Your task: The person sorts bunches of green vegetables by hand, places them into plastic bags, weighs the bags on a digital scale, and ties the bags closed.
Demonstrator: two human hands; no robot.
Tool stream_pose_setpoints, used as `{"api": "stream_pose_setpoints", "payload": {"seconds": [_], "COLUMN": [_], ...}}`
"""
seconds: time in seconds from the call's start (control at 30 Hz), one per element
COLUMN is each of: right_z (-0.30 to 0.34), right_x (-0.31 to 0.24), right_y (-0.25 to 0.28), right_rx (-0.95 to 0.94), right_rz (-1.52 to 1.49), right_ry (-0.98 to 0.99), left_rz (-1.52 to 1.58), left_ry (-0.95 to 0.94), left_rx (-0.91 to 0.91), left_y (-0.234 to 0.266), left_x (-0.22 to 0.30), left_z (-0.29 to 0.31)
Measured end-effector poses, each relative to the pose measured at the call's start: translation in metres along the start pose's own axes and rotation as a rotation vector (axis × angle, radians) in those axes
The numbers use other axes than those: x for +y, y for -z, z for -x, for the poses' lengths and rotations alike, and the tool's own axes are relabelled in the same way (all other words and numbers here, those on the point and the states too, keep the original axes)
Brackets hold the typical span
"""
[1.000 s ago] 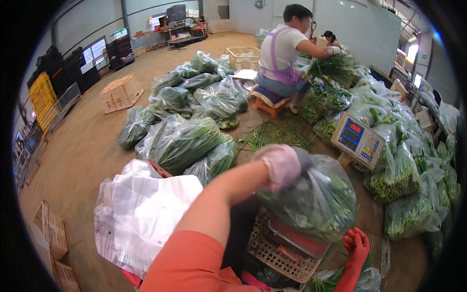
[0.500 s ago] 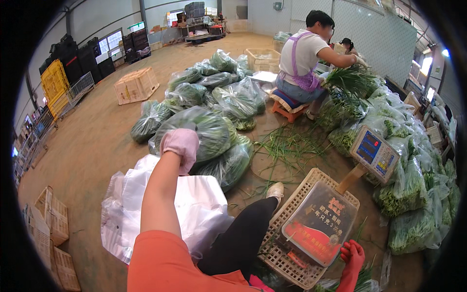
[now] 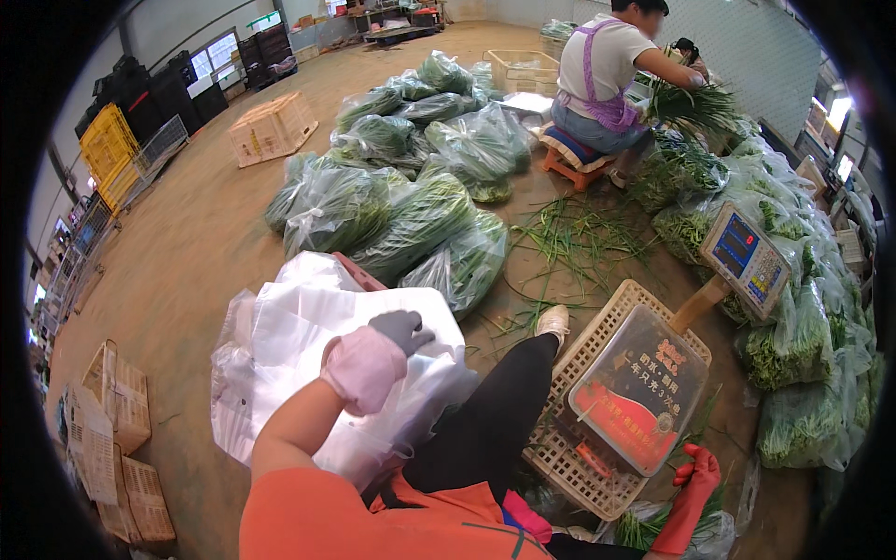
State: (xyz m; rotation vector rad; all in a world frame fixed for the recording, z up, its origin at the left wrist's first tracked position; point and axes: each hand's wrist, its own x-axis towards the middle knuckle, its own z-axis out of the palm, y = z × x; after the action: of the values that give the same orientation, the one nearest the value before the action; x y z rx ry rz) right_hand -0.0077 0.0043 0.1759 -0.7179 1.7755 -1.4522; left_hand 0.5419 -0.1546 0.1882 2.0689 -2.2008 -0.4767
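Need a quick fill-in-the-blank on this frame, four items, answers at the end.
1. The left hand, at the plastic bags, has a ____ cuff.
2. The right hand wears a ____ glove.
3. The co-worker in the purple apron sits on a cushioned ____.
4. A post holds up the display of the weighing ____.

Missing: pink; red; stool; scale.

Scale platform (image 3: 642,390): printed lettering, orange-red and pale on dark upper part, another line slanting across red lower part, small round emblem at the side. Scale display (image 3: 746,259): one red lit digit on blue panel; key markings too small to read. Pale crate (image 3: 272,129): reddish side marks, illegible.
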Motion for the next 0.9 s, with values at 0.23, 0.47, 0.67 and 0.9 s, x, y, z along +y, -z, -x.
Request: {"api": "stream_pose_setpoints", "payload": {"seconds": [0.23,0.47,0.67,0.9], "right_z": [0.015,0.024,0.040,0.133], "right_x": [-0.002,-0.004,-0.004,-0.051], "right_y": [-0.024,-0.027,-0.045,-0.176], "right_rx": [0.025,0.011,-0.084,-0.859], "right_rz": [0.002,0.048,0.048,0.048], "right_ry": [0.007,0.045,0.075,0.317], "left_rz": [0.043,0.278,0.756,0.814], "left_ry": [0.055,-0.118,-0.049,-0.589], "left_rx": [-0.051,0.421,0.503,0.440], "left_y": [-0.060,-0.036,0.029,0.059], "left_x": [-0.008,-0.028,0.021,0.126], "left_z": [0.050,0.057,0.085,0.074]}}
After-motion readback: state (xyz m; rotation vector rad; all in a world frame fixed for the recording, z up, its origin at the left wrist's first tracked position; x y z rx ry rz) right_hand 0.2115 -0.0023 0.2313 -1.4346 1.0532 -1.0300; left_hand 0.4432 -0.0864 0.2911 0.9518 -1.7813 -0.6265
